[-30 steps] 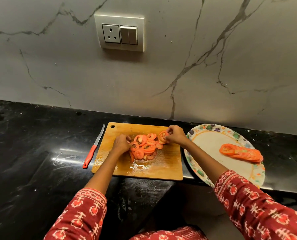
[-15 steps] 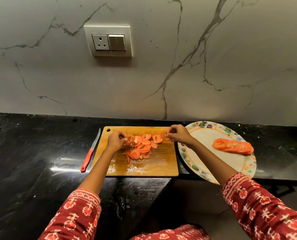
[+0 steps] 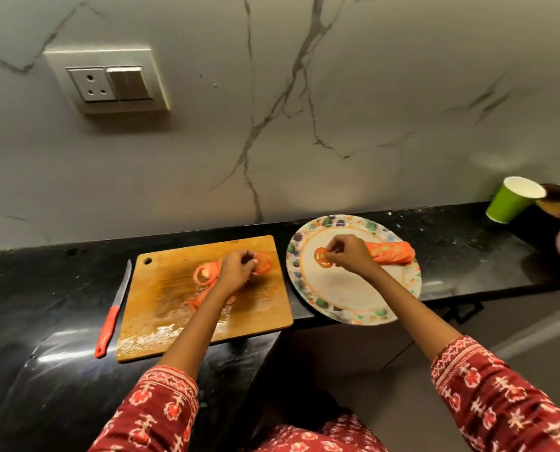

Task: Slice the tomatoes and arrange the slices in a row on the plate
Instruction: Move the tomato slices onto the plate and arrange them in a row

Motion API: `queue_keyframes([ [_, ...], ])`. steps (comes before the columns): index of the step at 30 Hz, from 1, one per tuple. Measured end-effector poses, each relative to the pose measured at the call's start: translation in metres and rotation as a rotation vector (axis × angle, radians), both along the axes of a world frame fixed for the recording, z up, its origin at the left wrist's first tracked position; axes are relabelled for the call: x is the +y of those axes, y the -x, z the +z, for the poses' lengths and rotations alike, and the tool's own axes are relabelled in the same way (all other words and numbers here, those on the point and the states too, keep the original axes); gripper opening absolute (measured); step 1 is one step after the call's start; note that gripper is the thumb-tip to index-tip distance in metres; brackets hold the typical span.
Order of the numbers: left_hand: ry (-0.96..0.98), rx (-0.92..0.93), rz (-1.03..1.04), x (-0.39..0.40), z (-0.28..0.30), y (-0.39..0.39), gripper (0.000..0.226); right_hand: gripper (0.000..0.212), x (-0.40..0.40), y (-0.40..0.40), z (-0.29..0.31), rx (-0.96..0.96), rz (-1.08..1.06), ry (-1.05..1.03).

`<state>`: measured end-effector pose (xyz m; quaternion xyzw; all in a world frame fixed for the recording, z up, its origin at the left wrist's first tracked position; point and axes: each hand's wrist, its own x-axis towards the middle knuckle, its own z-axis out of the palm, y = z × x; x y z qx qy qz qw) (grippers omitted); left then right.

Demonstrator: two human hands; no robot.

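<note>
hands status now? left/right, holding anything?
Left hand: closed on a slice at the board.
Right hand: pinching a slice over the plate.

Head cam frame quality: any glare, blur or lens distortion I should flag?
Head view: warm, dim light; white glare streaks on the black counter below the knife; wet sheen on the cutting board near edge. Wide-angle bending tilts the counter line and green cup. Both hands, left hand and right hand, look soft; the slice row lacks detail.
</note>
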<state>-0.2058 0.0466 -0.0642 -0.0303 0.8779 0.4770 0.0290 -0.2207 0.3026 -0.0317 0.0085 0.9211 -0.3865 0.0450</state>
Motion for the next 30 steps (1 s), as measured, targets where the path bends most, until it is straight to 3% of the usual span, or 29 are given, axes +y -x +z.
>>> queue_keyframes([
  [7, -0.064, 0.001, -0.134, 0.070, -0.015, 0.022, 0.011, 0.008, 0.080, 0.000, 0.009, -0.045, -0.225, -0.002],
  [14, -0.158, -0.081, -0.131, 0.111, -0.024, 0.045, 0.013, 0.013, 0.090, 0.027, 0.010, -0.156, -0.243, 0.072],
  [18, -0.208, -0.104, -0.141, 0.131, -0.028, 0.053, 0.013, 0.020, 0.092, 0.037, -0.004, -0.218, -0.273, -0.021],
  [23, -0.194, -0.132, -0.180, 0.148, -0.031, 0.058, 0.009, 0.006, 0.099, 0.041, -0.015, -0.154, -0.181, -0.183],
  [27, -0.218, -0.142, -0.221, 0.160, -0.027, 0.066, 0.009, 0.006, 0.105, 0.052, -0.007, -0.032, -0.078, -0.115],
  [30, -0.313, -0.157, -0.275, 0.170, -0.019, 0.073, 0.012, 0.016, 0.102, 0.061, 0.001, -0.075, 0.121, -0.063],
])
